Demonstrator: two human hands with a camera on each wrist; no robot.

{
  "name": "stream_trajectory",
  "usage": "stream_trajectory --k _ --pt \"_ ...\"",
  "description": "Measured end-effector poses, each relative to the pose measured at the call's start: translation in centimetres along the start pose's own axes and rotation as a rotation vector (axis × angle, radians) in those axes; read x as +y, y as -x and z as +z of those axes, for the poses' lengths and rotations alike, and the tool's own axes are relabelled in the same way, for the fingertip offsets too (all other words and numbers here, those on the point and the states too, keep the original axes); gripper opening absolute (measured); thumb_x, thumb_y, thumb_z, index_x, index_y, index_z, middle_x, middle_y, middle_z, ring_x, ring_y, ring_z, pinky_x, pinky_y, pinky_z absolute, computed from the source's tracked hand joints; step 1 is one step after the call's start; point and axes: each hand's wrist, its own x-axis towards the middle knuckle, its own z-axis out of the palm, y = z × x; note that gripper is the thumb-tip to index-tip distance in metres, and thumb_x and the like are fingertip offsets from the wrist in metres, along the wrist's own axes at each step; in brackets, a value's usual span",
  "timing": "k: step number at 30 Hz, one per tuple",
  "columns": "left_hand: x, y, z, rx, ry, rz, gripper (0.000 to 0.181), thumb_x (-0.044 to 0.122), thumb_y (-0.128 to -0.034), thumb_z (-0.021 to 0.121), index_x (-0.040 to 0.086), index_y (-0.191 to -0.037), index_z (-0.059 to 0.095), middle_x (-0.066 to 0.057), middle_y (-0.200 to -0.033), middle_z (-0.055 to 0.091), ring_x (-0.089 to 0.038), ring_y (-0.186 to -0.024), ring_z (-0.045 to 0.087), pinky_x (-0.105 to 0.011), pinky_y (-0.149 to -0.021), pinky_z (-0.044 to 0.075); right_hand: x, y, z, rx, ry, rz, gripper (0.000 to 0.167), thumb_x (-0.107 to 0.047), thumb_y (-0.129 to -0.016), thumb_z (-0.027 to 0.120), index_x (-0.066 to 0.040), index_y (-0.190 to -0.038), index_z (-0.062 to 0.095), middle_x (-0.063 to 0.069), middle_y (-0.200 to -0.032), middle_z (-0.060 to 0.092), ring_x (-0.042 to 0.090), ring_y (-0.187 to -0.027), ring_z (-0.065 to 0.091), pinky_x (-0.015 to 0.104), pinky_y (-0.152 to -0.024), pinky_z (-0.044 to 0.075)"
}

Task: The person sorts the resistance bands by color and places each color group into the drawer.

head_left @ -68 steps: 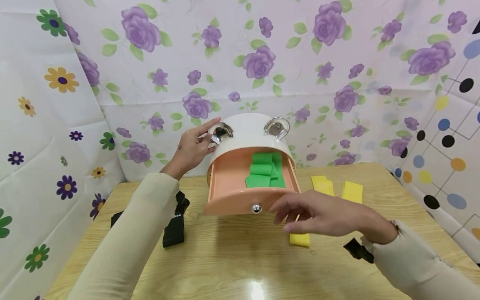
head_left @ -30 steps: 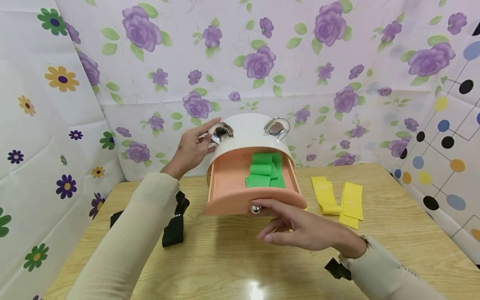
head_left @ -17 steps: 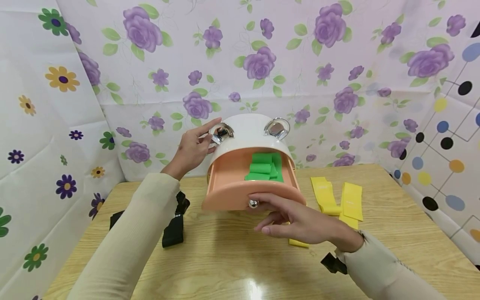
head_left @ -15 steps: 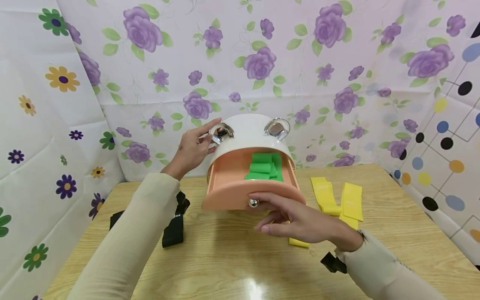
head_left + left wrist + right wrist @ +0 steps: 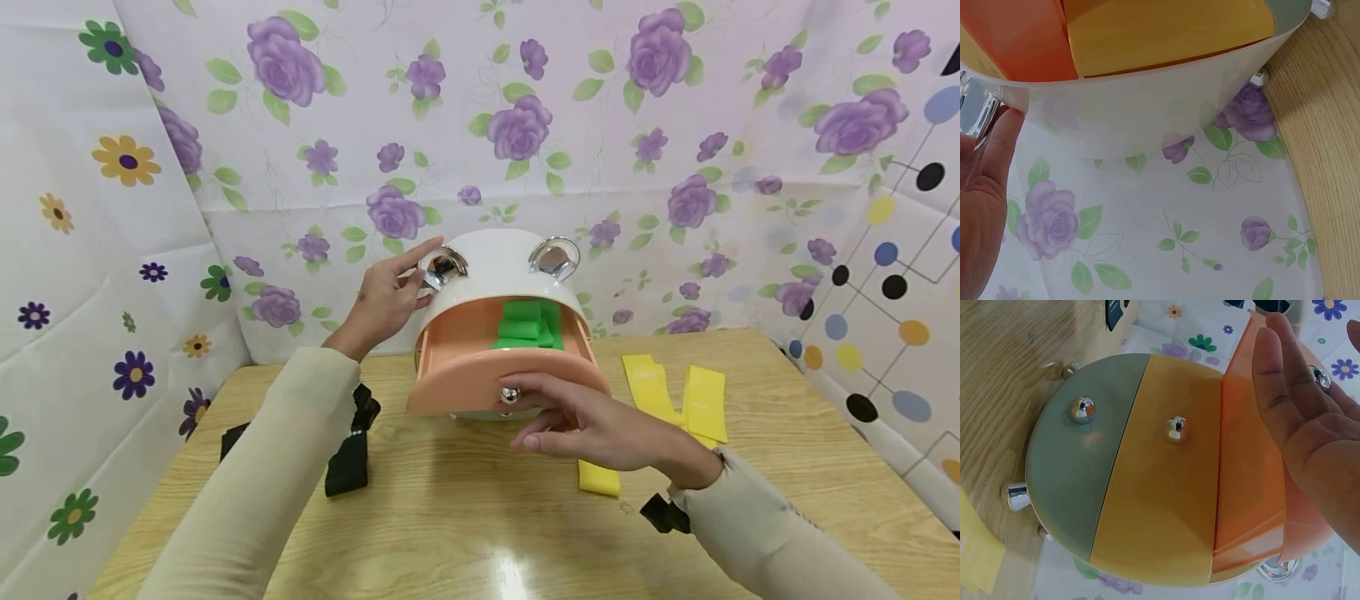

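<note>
A small white cabinet [image 5: 498,254] with silver ears stands on the table. Its orange top drawer [image 5: 450,379] is pulled out, with folded green strips [image 5: 520,327] inside, partly hidden by the drawer front. My left hand [image 5: 380,302] holds the cabinet's silver left ear [image 5: 448,264] between thumb and fingers. At the drawer front, my right hand [image 5: 600,425] touches the area beside the round silver knob [image 5: 509,395]. In the right wrist view, the fingers [image 5: 1272,369] of that hand lie fairly straight against the orange front. Below it, the yellow drawer [image 5: 1166,487] and green drawer [image 5: 1079,469] are closed.
Folded yellow strips [image 5: 648,385] lie right of the cabinet, and another yellow piece [image 5: 598,479] lies nearer, below the right hand. Black folded strips [image 5: 347,464] lie on the left, partly behind the left sleeve. Flowered cloth [image 5: 480,125] hangs behind the wooden table [image 5: 450,533].
My right hand moved left to the drawer front, next to the knob. The orange drawer has shifted slightly inward and its front rides higher, covering more green strips. My left hand stayed put.
</note>
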Motion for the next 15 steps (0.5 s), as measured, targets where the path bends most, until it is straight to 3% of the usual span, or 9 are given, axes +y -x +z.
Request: stream_trajectory --k 6,11,15 --pt "-0.05 0.0 0.01 0.004 -0.003 0.0 0.05 0.0 -0.1059 0.044 0.027 -0.148 0.051 -0.013 -0.114 0.05 -0.021 -0.073 0.053 -0.028 -0.087 0.06 0.19 -0.39 -0.31 0.02 0.033 -0.008 0.056 -0.007 -0.103 0.056 -0.002 -0.153 0.032 0.024 -0.146 0.044 0.031 -0.116 0.062 0.038 -0.097 0.056" --pt "-0.08 -0.02 -0.03 0.005 -0.007 0.004 0.051 -0.001 -0.1056 0.045 0.026 -0.148 0.051 -0.013 -0.133 0.05 -0.026 -0.09 0.063 -0.029 -0.087 0.06 0.25 -0.72 -0.55 0.03 0.032 -0.006 0.056 -0.009 -0.103 0.057 -0.001 -0.153 0.032 0.022 -0.145 0.046 0.039 -0.117 0.06 0.038 -0.097 0.057" --pt "-0.12 -0.02 -0.05 0.002 -0.005 0.002 0.051 0.0 -0.1057 0.045 0.026 -0.149 0.051 -0.01 -0.145 0.046 -0.03 -0.102 0.064 -0.03 -0.088 0.06 0.3 -0.97 -0.82 0.044 0.037 0.002 0.056 -0.009 -0.103 0.057 0.0 -0.153 0.032 0.022 -0.145 0.047 0.035 -0.118 0.061 0.037 -0.096 0.057"
